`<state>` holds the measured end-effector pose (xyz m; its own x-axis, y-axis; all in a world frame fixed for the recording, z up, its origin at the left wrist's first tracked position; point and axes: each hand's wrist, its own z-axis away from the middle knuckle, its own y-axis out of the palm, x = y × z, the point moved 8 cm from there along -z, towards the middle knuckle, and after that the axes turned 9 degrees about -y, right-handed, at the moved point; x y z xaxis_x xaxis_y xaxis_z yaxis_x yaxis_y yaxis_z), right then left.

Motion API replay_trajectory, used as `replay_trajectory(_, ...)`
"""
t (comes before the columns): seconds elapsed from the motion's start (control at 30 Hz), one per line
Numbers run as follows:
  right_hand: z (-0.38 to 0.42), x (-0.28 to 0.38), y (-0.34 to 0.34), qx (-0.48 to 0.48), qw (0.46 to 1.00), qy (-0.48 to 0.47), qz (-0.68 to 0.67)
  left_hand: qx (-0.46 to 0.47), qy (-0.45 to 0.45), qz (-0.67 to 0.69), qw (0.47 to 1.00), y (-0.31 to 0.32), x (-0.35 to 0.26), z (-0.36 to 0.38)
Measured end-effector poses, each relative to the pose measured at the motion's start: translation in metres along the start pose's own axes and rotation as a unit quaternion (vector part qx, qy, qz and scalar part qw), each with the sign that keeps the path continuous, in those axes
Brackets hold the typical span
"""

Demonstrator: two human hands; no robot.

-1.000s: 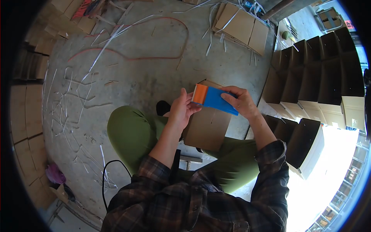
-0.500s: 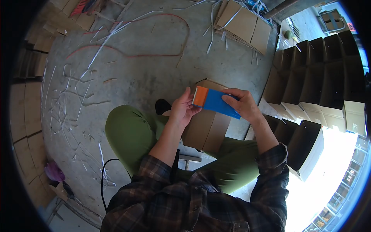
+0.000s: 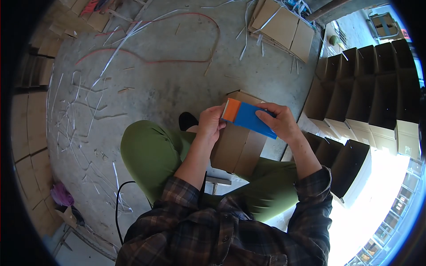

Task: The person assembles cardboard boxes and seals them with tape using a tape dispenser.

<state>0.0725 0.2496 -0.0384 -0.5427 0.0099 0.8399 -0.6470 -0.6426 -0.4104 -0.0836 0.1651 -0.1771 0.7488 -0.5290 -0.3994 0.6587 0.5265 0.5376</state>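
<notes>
My right hand grips a flat blue tool with an orange toothed end, its thumb lying on top of the blue part. The pale toothed edge points left. Against that edge, my left hand has its fingers curled closed; what they pinch, if anything, is hidden. Beneath the tool, a closed cardboard box rests between my knees.
Brown cardboard boxes with open compartments stand in rows on the right. Flattened cardboard lies at the back. White strapping strips and a red hose are strewn over the concrete floor. Stacked cartons line the left.
My left hand has gone from open, fingers spread beside the orange end, to closed against the toothed edge. The right hand and the tool have barely shifted.
</notes>
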Motion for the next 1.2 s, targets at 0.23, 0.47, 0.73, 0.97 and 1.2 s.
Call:
replay_trajectory(0.23, 0.009, -0.010, -0.013, -0.020, 0.998, 0.030, 0.051, -0.133, 0.095, -0.024, 0.986, -0.029, -0.010, -0.015)
replay_trajectory(0.47, 0.010, -0.009, -0.015, -0.029, 0.996, 0.052, 0.065, -0.187, 0.156, -0.096, 0.965, -0.030, -0.014, -0.018)
replay_trajectory(0.73, 0.010, -0.011, -0.016, -0.034, 0.994, 0.031, 0.099, -0.208, 0.166, -0.204, 0.942, -0.029, 0.002, -0.035)
replay_trajectory(0.97, 0.008, -0.015, -0.015, -0.035, 0.988, 0.016, 0.149, -0.206, 0.183, -0.369, 0.888, -0.027, 0.014, -0.051)
replay_trajectory(1.2, 0.007, -0.011, -0.016, -0.040, 0.988, 0.003, 0.147, -0.161, 0.197, -0.249, 0.934, -0.052, 0.036, -0.054)
